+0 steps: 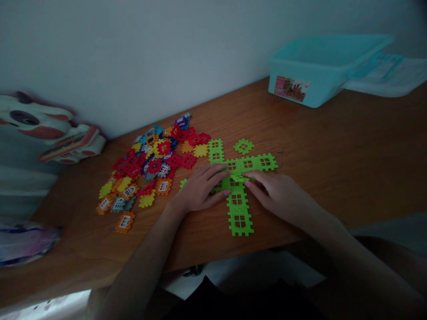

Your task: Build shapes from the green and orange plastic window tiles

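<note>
Your green panel [237,200] is partly joined; one loose tile [243,153] lies beyond it. Your right hand [278,191] seemingly pinches a second tile [237,178] at its middle; your left hand [202,186], half-open, rests on its left.

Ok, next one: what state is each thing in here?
Left hand: fingers apart, over the joined pieces.
Right hand: pinching at the raised green piece.
Raised green piece: above the joined pieces, tilt unclear.
Joined green pieces: lying flat, partly covered.
Separate green piece: flat, unattached.
Multicolored pieces: heaped, many overlapping.
Blue bin: upright, open; bottom hidden.
</note>
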